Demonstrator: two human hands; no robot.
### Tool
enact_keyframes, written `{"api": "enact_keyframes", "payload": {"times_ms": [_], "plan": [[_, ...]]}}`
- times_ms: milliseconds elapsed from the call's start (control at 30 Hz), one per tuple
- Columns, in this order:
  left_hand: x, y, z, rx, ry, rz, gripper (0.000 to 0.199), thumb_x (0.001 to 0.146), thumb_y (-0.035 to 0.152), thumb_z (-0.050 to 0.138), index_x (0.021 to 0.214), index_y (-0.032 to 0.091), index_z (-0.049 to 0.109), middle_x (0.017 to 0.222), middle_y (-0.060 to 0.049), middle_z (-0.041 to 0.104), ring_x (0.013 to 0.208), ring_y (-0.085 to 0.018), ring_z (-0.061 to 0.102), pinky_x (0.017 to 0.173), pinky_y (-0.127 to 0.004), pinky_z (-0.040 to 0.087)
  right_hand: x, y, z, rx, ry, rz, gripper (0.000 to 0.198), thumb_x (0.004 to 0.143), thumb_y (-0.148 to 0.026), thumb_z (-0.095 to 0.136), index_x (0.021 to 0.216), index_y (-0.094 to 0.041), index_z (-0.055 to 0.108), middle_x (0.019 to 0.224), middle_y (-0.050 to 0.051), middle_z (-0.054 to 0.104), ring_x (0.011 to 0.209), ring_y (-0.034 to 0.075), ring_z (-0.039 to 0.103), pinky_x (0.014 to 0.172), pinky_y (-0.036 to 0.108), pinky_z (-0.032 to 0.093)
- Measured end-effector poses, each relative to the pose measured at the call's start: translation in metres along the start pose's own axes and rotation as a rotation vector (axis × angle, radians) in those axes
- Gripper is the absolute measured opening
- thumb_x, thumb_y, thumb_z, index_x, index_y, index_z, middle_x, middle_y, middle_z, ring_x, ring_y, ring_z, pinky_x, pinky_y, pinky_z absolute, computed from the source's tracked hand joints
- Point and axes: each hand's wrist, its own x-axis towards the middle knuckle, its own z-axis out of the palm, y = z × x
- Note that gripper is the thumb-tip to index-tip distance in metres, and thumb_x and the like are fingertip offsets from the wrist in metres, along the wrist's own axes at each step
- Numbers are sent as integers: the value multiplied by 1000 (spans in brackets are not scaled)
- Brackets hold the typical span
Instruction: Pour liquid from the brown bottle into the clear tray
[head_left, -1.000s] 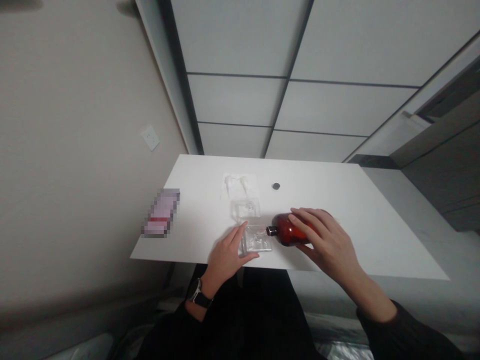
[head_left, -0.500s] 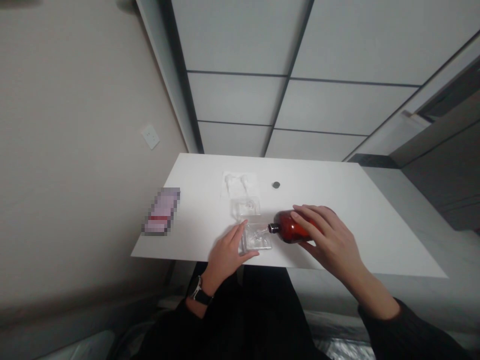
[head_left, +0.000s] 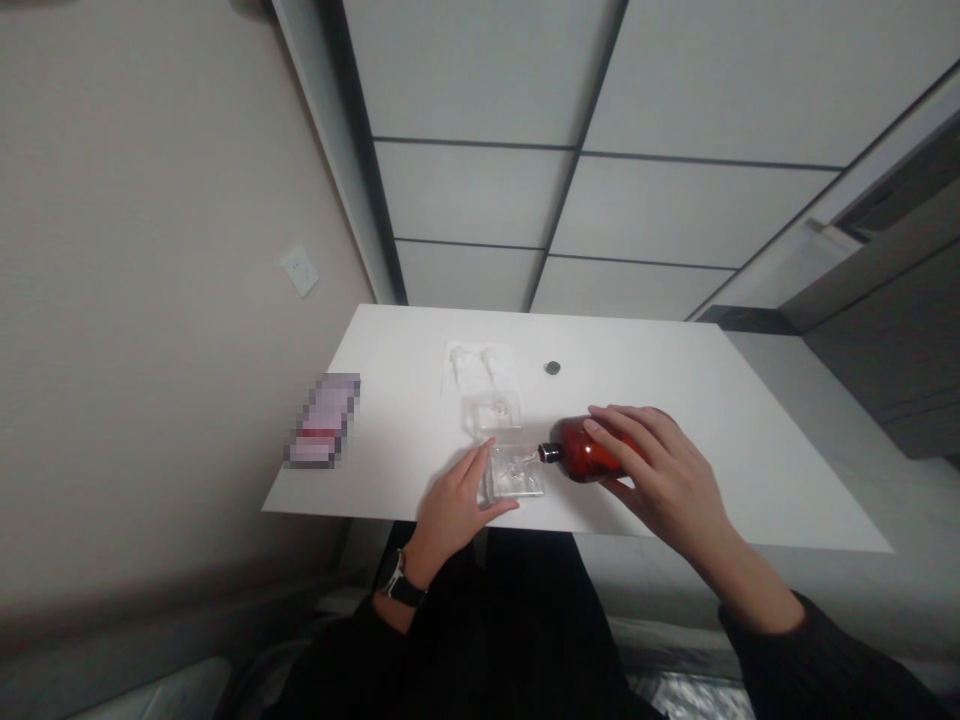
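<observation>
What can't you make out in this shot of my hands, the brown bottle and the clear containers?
Head view:
- Brown bottle: its far half is hidden under the right hand.
- Whether liquid is leaving its mouth: too small.
- Clear container: contents unreadable; near edge covered by the left hand.
- Pixelated patch: blurred out.
- Small dark disc: too small to identify.

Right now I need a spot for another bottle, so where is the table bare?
The table is bare right of the right hand and amber bottle, and along the far edge past the small dark disc. It is crowded around the clear containers by the left hand.
</observation>
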Motion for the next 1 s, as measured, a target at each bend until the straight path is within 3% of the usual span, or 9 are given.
{"api": "enact_keyframes", "payload": {"times_ms": [1000], "plan": [[0, 1, -1, 13, 27, 12, 91, 92, 58, 77, 165, 26, 32, 153, -14, 61, 137, -34, 64, 110, -50, 58, 2, 4, -6, -6, -7, -22, 65, 96, -12, 70, 156, -20, 47, 139, 18, 70, 121, 37, 64, 102, 56, 54]]}}
